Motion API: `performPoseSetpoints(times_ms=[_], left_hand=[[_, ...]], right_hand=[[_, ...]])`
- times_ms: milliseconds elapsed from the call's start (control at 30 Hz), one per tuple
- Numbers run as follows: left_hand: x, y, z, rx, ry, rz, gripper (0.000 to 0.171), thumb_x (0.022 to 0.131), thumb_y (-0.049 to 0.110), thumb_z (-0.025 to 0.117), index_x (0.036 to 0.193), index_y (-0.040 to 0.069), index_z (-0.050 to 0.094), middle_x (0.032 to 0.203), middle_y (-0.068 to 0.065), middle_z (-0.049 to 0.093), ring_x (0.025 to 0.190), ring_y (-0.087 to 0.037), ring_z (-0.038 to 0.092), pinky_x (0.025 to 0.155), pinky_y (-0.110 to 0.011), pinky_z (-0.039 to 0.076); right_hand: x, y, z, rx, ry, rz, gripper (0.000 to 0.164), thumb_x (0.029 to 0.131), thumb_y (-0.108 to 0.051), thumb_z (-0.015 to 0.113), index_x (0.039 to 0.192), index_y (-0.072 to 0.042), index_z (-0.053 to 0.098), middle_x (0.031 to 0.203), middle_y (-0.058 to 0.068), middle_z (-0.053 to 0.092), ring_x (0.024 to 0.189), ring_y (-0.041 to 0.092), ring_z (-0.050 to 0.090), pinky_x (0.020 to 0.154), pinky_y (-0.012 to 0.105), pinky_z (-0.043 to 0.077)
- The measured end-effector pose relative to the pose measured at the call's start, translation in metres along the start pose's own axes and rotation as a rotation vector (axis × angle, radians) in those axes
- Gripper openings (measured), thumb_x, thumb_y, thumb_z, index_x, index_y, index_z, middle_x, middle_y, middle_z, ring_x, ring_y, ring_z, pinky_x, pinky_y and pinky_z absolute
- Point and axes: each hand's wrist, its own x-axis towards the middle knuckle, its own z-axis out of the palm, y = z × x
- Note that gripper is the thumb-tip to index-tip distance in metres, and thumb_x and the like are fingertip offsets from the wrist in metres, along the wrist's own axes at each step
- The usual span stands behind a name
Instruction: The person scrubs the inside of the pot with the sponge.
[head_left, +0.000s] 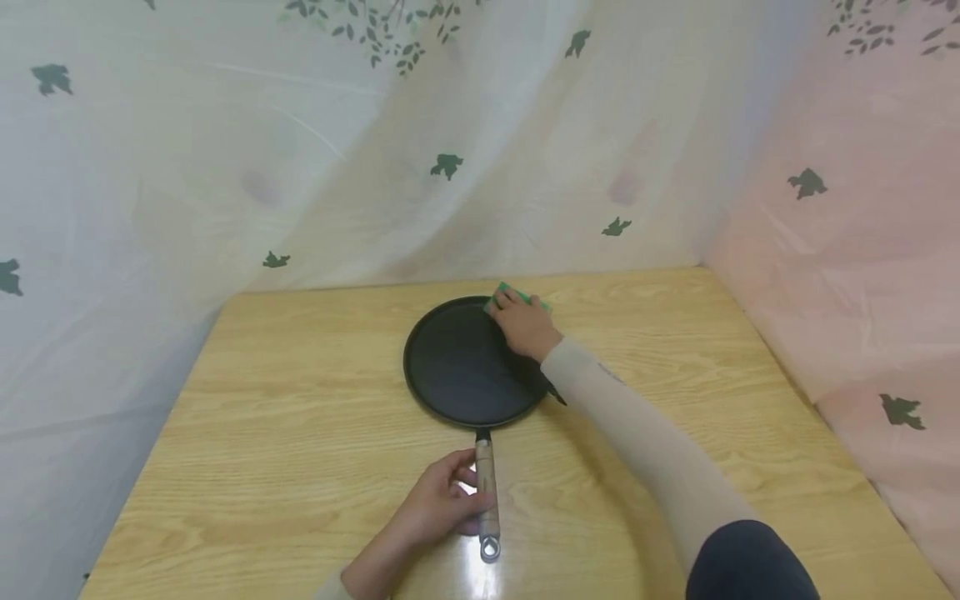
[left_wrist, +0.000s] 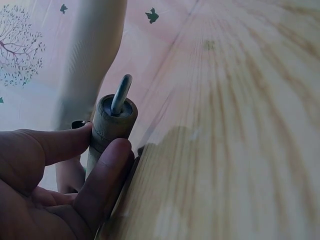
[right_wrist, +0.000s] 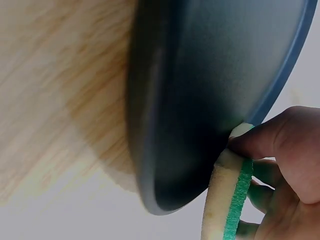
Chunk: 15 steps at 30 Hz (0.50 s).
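Observation:
A round black flat pan (head_left: 465, 367) lies on the wooden table, its handle (head_left: 487, 500) pointing toward me. My left hand (head_left: 438, 504) grips that handle between thumb and fingers; the left wrist view shows the metal hanging loop (left_wrist: 121, 95) at its end. At the pan's far right rim, my right hand (head_left: 525, 325) holds a sponge (head_left: 505, 289) with a green scouring side. In the right wrist view, thumb and fingers pinch the sponge (right_wrist: 225, 200), its pale yellow side toward the pan's rim. Whether the sponge touches the rim is hard to tell.
Wood-grain table (head_left: 300, 367) surrounds the pan. A pale cloth backdrop (head_left: 337, 167) with leaf and bird prints hangs behind it, and a pinkish one (head_left: 847, 267) on the right. A small dark piece (head_left: 557, 395) shows beside the pan, partly behind my right sleeve.

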Motion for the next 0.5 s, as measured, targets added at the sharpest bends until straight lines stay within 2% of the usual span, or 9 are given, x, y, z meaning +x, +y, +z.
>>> performPoseSetpoints(times_ms=[500], left_hand=[[0.001, 0.000, 0.000, 0.016, 0.006, 0.006, 0.077, 0.090, -0.004, 0.077, 0.153, -0.017, 0.035, 0.109, -0.016, 0.061, 0.076, -0.016, 0.066, 0.067, -0.042, 0.071]], right_hand=[[-0.017, 0.012, 0.002, 0.026, 0.024, -0.018, 0.063, 0.103, -0.008, 0.065, 0.161, -0.010, 0.042, 0.170, 0.017, 0.029, 0.159, 0.035, 0.020, 0.124, 0.070, 0.033]])
